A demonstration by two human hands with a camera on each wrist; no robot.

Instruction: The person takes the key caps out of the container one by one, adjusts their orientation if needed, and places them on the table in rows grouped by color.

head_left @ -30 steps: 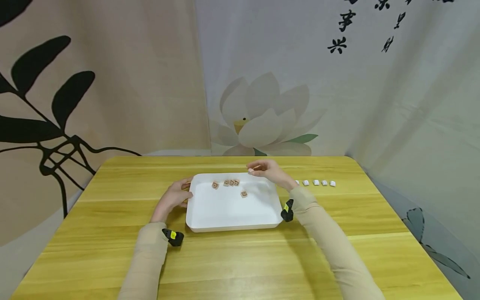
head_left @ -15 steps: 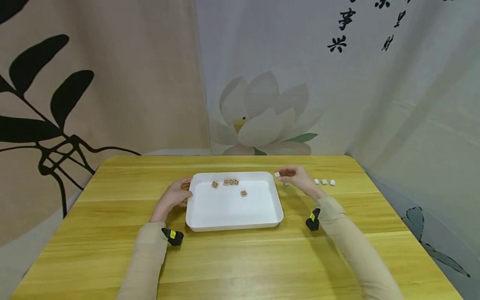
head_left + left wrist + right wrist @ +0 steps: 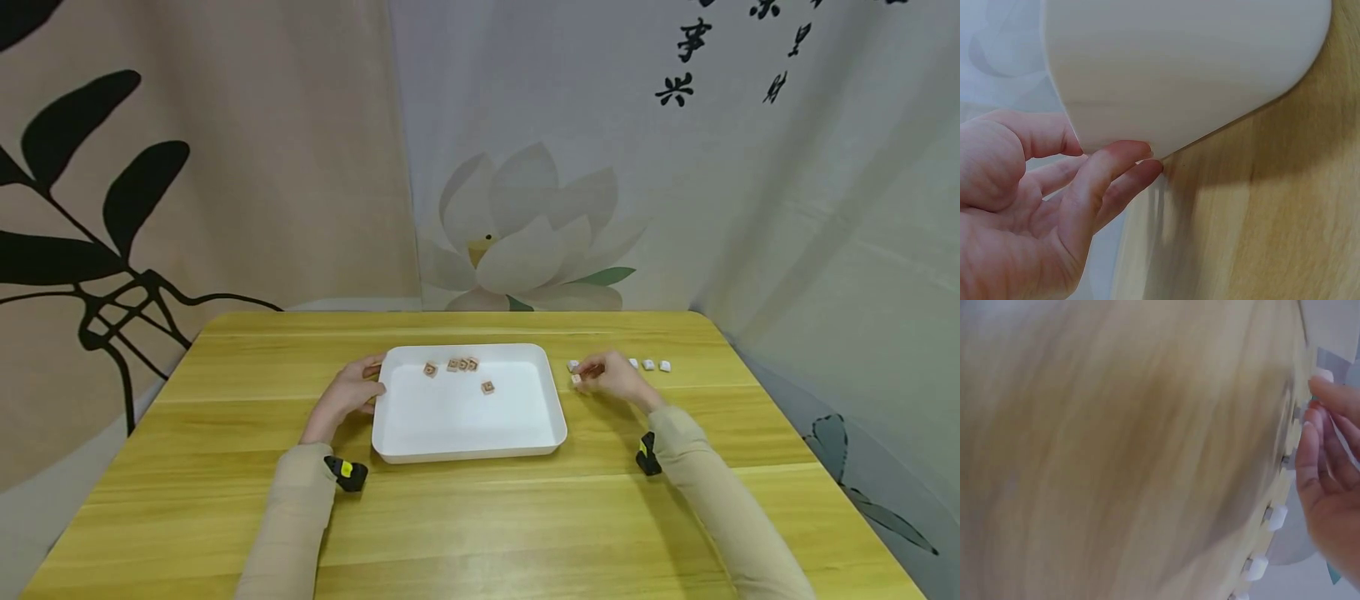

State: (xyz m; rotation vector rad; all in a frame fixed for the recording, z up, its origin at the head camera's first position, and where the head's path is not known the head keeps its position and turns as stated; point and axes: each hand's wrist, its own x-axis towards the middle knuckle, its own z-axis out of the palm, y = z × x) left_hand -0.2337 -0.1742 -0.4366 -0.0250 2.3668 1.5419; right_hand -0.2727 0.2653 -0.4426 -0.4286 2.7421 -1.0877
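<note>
Beige fabric sleeves: are extending from the bottom edge of the frame over a yellow wood-grained table.

Shallow white rectangular tray: is lying at the centre of the frame.

Left hand: is gripping the tray at the upper part of its left side, apparently steadying it.

Right hand: is pinching a small white block in its fingertips, right of the tray and apart from it.

Held block: is sitting just beside the row's left end; whether it is touching the table cannot be told. The step in hand appears to be positioning this single piece; the next move seems to be calling for fine fingertip control, without nudging the neighbour.

Five small tan square pieces with darker markings: are lying loose in the tray, mostly toward its upper left.

Row of small white blocks: is running rightward beyond the tray, the right hand partly hiding it.

Printed cloth backdrop: is hanging behind, showing dark leaves at left.
</note>
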